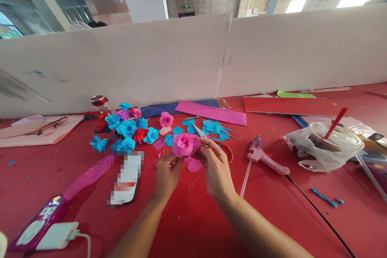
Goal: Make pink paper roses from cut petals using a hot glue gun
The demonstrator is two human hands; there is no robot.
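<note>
The flower (185, 144), pink and layered, is located above the table (187, 225), centrally between both hands, with its open face upward. The left hand (167, 174) grasps it from below at the left, thumb and fingers closed against its underside. The right hand (218, 171) pinches its right edge between thumb and fingers; the remaining fingers are curled. Directly behind the flower are the scissors (200, 132), one orange handle loop visible beyond the right hand. Blue petals (217, 127) lie scattered around the blades; a pink petal (194, 165) lies just below the flower. To the left is a cluster of blue, red and pink blooms (127, 128), with the phone (128, 181) in front. To the right is the glue gun (266, 160), its cable running toward the lower right. Farther right, a lidded cup (337, 136) with a red straw (336, 123) sits in a plastic bag (305, 149). A pink strip (211, 113) partly overlaps a blue strip (161, 109) near the white panel (151, 64) at the rear.
</note>
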